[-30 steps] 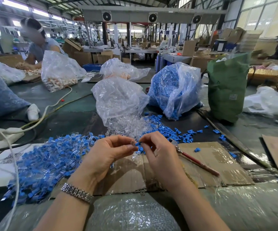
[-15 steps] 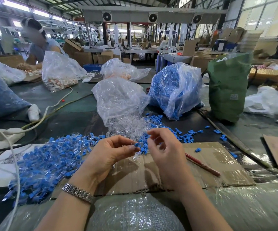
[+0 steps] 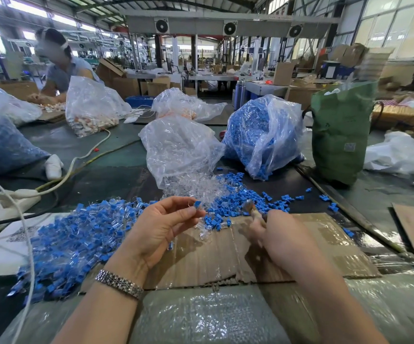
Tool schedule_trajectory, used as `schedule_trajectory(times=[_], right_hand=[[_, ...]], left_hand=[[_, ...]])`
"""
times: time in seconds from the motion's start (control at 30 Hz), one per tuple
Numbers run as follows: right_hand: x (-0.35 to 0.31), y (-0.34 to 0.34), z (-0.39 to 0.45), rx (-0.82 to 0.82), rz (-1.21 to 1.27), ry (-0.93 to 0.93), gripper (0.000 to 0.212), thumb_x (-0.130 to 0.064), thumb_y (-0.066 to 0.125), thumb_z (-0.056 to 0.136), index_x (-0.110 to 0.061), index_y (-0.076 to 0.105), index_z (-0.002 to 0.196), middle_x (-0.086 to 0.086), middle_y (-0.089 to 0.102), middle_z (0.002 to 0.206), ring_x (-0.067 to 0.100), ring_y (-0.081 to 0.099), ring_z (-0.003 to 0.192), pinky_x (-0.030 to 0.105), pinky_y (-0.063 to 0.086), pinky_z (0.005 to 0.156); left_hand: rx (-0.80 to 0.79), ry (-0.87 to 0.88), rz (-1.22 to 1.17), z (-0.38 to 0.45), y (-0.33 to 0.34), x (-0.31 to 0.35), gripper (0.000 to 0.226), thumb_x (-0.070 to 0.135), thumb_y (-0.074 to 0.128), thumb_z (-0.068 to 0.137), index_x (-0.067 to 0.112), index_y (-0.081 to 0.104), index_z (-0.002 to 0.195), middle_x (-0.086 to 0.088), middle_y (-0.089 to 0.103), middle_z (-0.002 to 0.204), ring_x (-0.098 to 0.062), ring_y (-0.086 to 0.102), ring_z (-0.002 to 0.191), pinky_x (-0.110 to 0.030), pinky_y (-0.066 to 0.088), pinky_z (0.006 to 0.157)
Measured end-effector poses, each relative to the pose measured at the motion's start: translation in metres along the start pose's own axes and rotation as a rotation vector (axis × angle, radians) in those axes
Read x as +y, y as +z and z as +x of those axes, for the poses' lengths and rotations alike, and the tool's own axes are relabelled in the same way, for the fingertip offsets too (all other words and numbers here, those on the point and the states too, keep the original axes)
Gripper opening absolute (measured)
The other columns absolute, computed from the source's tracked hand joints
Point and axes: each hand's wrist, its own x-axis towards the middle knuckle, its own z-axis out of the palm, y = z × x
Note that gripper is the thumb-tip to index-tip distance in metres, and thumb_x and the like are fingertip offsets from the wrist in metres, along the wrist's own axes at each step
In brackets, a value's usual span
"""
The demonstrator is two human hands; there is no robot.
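My left hand (image 3: 162,225) pinches a small blue plastic piece (image 3: 197,204) with a clear part between thumb and fingertips, held above the cardboard sheet (image 3: 325,244). To its right, my right hand (image 3: 279,235) grips the wooden handle of a small metal-tipped tool (image 3: 250,207), tip raised and blurred. A heap of assembled blue-and-clear pieces (image 3: 76,232) lies at the left. Loose blue pieces (image 3: 235,197) and clear pieces (image 3: 196,184) spill between the hands and the bags.
A clear bag (image 3: 178,147) of clear parts and a bag of blue parts (image 3: 263,132) stand behind. A green sack (image 3: 340,130) is at the right. White cables and a power strip (image 3: 19,194) lie left. Another person (image 3: 62,68) works at the far left.
My right hand let go of the blue piece, moved right and picked up the tool that lay on the cardboard. My left hand keeps hold of the piece.
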Motion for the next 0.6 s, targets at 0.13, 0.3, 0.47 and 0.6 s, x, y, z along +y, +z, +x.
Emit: schedule_trajectory(times=[0.13, 0.3, 0.47, 0.6], right_hand=[[-0.021, -0.01, -0.008, -0.254, 0.404, -0.131, 0.01, -0.013, 0.061, 0.094, -0.009, 0.067, 0.086, 0.003, 0.063, 0.07, 0.017, 0.066, 0.061, 0.038, 0.059, 0.068], [-0.047, -0.009, -0.015, -0.536, 0.52, -0.17, 0.01, -0.005, 0.055, 0.098, 0.0, 0.062, 0.092, 0.013, 0.063, 0.08, 0.023, 0.066, 0.071, 0.047, 0.062, 0.082], [-0.054, -0.01, -0.019, -0.551, 0.512, -0.212, 0.011, -0.008, 0.054, 0.1, -0.005, 0.059, 0.091, 0.009, 0.063, 0.078, 0.021, 0.065, 0.072, 0.046, 0.06, 0.08], [-0.055, -0.008, -0.02, -0.556, 0.503, -0.211, 0.014, -0.014, 0.053, 0.102, -0.007, 0.059, 0.091, 0.007, 0.064, 0.076, 0.02, 0.067, 0.069, 0.05, 0.06, 0.083]], left_hand=[[0.033, 0.042, 0.016, 0.0, 0.001, 0.002, 0.021, -0.001, 0.075, 0.075, 0.006, 0.08, 0.094, -0.022, 0.075, 0.108, -0.03, 0.074, 0.103, -0.029, 0.061, 0.078], [0.022, 0.076, 0.035, -0.001, 0.003, 0.003, 0.021, 0.005, 0.077, 0.069, 0.014, 0.082, 0.087, -0.011, 0.078, 0.099, -0.018, 0.075, 0.092, -0.027, 0.061, 0.079], [0.014, 0.113, 0.148, 0.0, 0.005, 0.001, 0.021, 0.012, 0.08, 0.068, 0.018, 0.082, 0.089, -0.007, 0.078, 0.099, -0.014, 0.073, 0.092, -0.024, 0.059, 0.078], [0.024, 0.18, 0.239, -0.001, 0.005, -0.002, 0.037, 0.031, 0.087, 0.056, 0.019, 0.081, 0.091, -0.009, 0.078, 0.1, -0.016, 0.073, 0.095, -0.024, 0.056, 0.081]])
